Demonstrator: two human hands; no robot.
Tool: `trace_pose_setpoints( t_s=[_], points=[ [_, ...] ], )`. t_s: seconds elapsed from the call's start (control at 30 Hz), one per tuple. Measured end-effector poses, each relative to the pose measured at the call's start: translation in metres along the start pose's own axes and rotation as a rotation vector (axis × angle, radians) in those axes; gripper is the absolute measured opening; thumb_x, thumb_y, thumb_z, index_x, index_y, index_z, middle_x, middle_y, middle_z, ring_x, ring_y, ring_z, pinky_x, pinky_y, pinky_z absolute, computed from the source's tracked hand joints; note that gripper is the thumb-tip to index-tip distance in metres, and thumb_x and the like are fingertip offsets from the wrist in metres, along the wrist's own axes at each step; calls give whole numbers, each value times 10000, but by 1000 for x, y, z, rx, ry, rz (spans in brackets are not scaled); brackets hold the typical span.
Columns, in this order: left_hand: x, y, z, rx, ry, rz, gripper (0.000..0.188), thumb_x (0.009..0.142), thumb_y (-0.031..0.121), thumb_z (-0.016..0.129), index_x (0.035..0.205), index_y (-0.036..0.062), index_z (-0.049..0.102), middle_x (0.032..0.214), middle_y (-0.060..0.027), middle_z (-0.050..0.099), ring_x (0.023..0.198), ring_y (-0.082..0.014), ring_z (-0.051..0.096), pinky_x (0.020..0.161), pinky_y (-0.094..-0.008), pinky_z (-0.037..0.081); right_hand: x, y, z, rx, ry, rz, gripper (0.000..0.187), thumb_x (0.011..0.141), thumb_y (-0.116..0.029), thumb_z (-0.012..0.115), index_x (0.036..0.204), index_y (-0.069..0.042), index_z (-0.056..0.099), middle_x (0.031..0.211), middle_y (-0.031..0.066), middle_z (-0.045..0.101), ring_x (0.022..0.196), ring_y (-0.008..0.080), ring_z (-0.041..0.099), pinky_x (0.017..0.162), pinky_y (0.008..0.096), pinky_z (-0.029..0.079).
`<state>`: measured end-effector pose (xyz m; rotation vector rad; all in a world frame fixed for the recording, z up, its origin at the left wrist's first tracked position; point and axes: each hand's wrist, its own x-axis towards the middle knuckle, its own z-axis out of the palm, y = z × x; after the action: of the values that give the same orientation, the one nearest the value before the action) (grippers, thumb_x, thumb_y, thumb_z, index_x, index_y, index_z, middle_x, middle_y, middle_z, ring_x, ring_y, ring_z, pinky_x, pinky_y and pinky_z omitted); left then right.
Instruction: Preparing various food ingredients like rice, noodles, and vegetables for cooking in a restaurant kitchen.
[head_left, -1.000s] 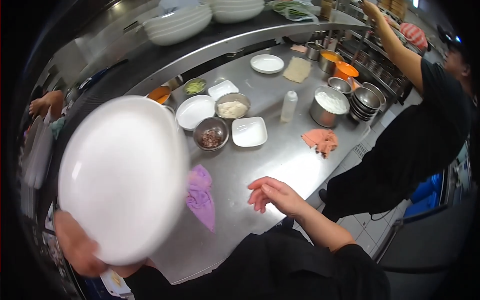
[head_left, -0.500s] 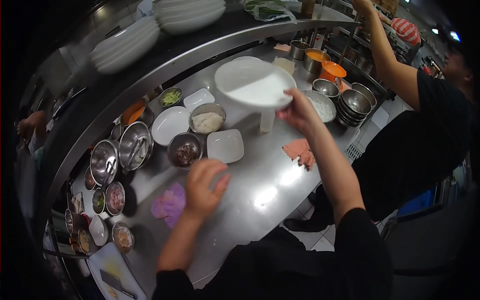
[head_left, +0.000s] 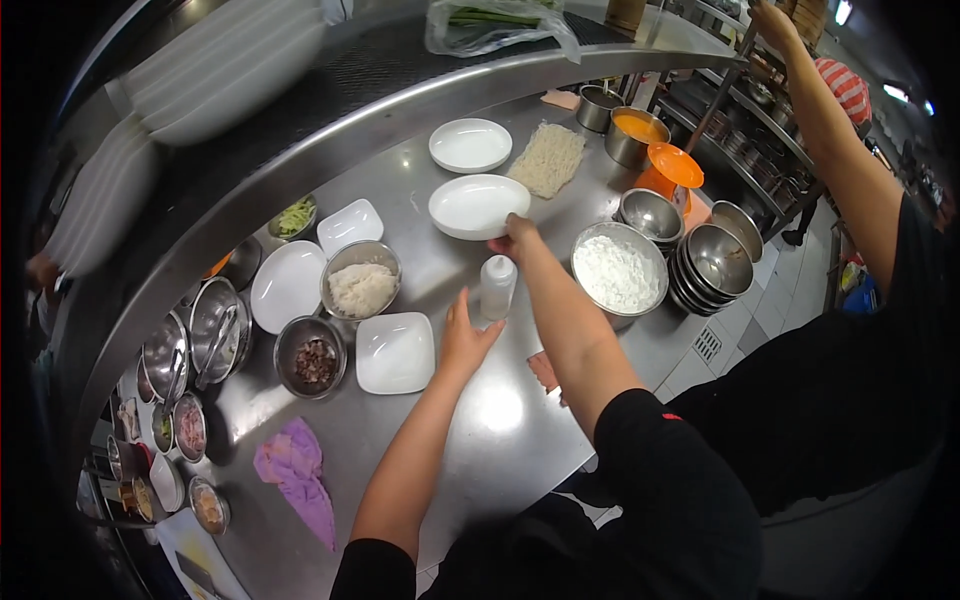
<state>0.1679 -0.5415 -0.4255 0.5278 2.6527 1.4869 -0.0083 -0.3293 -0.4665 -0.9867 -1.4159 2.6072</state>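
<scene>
My right hand (head_left: 515,236) pinches the near right rim of a white oval dish (head_left: 478,205), which is low over or on the steel table (head_left: 420,440). Behind it sits a second white oval dish (head_left: 470,145). A clear squeeze bottle (head_left: 497,288) stands upright just in front of the held dish. My left hand (head_left: 465,342) is beside the bottle's base, thumb and fingers apart, holding nothing; whether the thumb touches the bottle I cannot tell. Left of it lies a white square dish (head_left: 395,352). A flat mat of pale noodles (head_left: 548,160) lies right of the dishes.
A bowl of white powder (head_left: 618,270) and stacked steel bowls (head_left: 715,265) stand to the right. Bowls of shredded white food (head_left: 363,290) and dark pieces (head_left: 312,362) are on the left, near a purple cloth (head_left: 298,470). A co-worker's arm (head_left: 835,140) reaches up at right.
My right hand has lowered the oval dish from the air to beside the other one. My left hand has moved right, to the bottle. The view has shifted.
</scene>
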Motion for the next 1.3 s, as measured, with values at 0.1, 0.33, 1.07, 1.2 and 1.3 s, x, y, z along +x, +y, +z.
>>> trace_pose_setpoints(
  t_s=[0.1, 0.33, 1.07, 1.2, 1.3],
  points=[
    [28, -1, 15, 59, -46, -49, 880, 724, 334, 774, 1405, 9, 321, 1304, -223, 487, 925, -272, 634, 847, -374, 490, -9, -4, 4, -106, 69, 40, 538, 939, -434, 502, 1284, -26, 446, 1078, 171, 613, 938, 344, 626, 663, 481, 580],
    [61, 9, 52, 74, -117, 18, 787, 735, 377, 751, 1332, 25, 379, 1295, -234, 492, 1189, -388, 499, 949, -444, 438, -73, -124, -83, -1284, 409, -710, 433, 868, -374, 561, 1136, -41, 625, 1115, 239, 629, 1036, 352, 614, 902, 407, 472],
    [-134, -38, -72, -329, -24, -270, 731, 832, 103, 693, 1434, 51, 281, 1338, -172, 459, 684, -104, 577, 578, -237, 478, -52, -212, -192, -902, 680, -657, 462, 929, -357, 504, 1188, 17, 587, 1094, 201, 645, 997, 310, 628, 856, 367, 475],
    [-183, -47, -110, -393, 39, -390, 684, 834, 64, 669, 1414, 36, 307, 1301, -166, 478, 699, -119, 592, 582, -242, 495, -46, -227, -227, -153, 442, -492, 344, 894, -230, 631, 1174, -34, 584, 1092, 95, 649, 880, 207, 632, 805, 354, 489],
    [-211, -51, -129, -361, 99, -440, 659, 830, 51, 661, 1399, 33, 328, 1285, -164, 487, 698, -122, 595, 579, -240, 495, -54, -209, -214, -103, 421, -585, 397, 863, -241, 693, 1183, -42, 569, 1058, 71, 652, 866, 205, 626, 836, 349, 473]
  ],
)
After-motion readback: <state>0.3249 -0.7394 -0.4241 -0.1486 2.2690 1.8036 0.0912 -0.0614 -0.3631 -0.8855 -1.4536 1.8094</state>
